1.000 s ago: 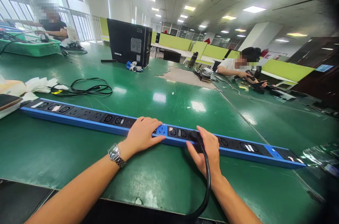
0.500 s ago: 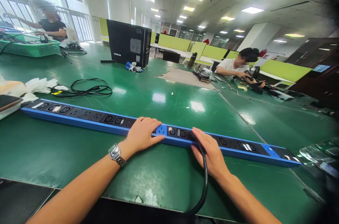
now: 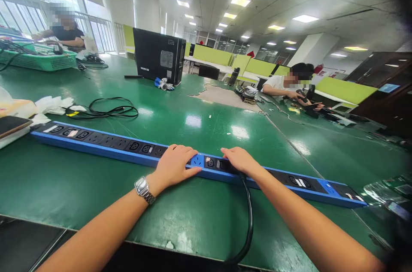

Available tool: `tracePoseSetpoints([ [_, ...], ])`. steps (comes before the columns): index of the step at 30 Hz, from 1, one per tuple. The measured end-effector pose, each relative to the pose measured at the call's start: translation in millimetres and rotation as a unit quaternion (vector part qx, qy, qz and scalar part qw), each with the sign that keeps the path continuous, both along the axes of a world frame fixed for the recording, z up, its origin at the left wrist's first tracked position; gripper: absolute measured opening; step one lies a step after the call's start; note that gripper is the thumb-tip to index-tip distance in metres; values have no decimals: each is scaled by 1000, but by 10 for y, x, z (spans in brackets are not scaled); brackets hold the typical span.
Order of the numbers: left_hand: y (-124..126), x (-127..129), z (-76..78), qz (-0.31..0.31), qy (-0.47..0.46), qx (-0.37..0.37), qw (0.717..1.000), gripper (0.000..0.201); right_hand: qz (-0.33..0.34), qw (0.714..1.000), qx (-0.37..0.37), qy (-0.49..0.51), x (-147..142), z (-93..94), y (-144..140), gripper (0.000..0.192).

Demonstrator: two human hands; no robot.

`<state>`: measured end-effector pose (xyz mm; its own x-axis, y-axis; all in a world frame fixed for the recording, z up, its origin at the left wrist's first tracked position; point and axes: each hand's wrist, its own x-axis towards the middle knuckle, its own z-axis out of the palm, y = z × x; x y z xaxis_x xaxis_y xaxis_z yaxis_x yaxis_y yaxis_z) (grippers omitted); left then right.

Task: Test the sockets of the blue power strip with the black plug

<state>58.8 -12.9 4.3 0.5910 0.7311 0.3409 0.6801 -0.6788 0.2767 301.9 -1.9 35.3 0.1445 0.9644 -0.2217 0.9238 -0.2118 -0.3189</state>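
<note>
A long blue-and-black power strip lies across the green table in front of me. My left hand is wrapped over its middle, thumb along the near side, just left of a blue socket. A black plug sits in the strip right of that socket, mostly hidden under my right hand. My right hand is closed over it from above, with one fingertip showing at the strip's far edge and the other fingers out of sight. The plug's thick black cable runs down over the table's near edge.
A black computer tower stands at the back, gloves beside it. Behind the strip lies a coiled black cable. A green basket is at far left, electronic parts further back. Two people sit across the table.
My right hand has turned and shifted slightly up and left over the plug, its forearm now crossing the strip's right part. My left hand keeps its hold.
</note>
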Motion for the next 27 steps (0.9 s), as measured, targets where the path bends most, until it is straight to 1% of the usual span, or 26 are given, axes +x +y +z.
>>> tracePoseSetpoints([
  [6, 2, 5, 1, -3, 4, 3, 1000, 40, 1, 999, -10, -53, -3, -30, -21, 50],
  [11, -1, -1, -9, -7, 3, 14, 1000, 39, 0, 998, -1, -64, -26, -47, -4, 49],
  [18, 8, 4, -22, -11, 11, 14, 1000, 42, 3, 999, 9, -36, 13, -65, 12, 47],
  [19, 10, 5, -22, -10, 9, 15, 1000, 42, 4, 1000, 21, -14, 20, -76, 3, 47],
  [20, 10, 7, -22, -9, 9, 16, 1000, 42, 1, 998, 47, 32, 27, -89, -12, 46],
  [21, 11, 8, -22, -7, 9, 16, 1000, 43, -8, 991, 84, 99, 33, -103, -34, 46],
  [22, 11, 9, -21, -4, 9, 15, 1000, 43, -25, 974, 129, 184, 38, -116, -64, 47],
  [23, 10, 10, -20, -2, 9, 13, 1000, 43, -48, 945, 173, 274, 42, -126, -101, 48],
  [24, 9, 11, -18, 1, 9, 11, 1000, 43, -69, 908, 208, 356, 45, -131, -144, 49],
  [25, 7, 12, -16, 2, 10, 10, 1000, 43, -81, 876, 228, 417, 46, -130, -188, 51],
  [26, 5, 12, -14, 3, 10, 9, 1000, 42, -76, 852, 235, 461, 45, -126, -232, 52],
  [27, 4, 13, -12, 4, 10, 9, 1000, 42, -54, 840, 233, 486, 42, -119, -272, 53],
])
